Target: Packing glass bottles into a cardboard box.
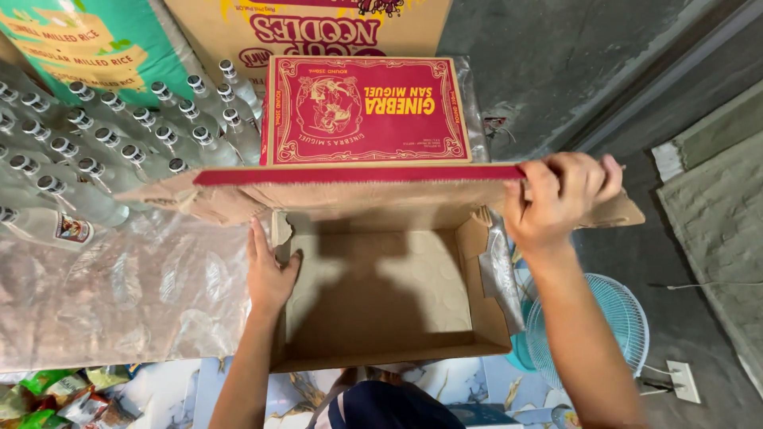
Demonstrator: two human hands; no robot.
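Head view: empty open box (381, 294) in the middle, below the red carton (366, 111). Left hand (266, 274) flat on the left wall, fingers spread, nothing clamped, probably to steady. Right hand (556, 199) closed on the far flap (358, 176), held up. Hands well apart. Capped bottles (119, 135) in rows at left

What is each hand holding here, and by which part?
The right hand grips the far top flap of the open cardboard box at its right end. The left hand presses flat on the box's left wall, gripping nothing.
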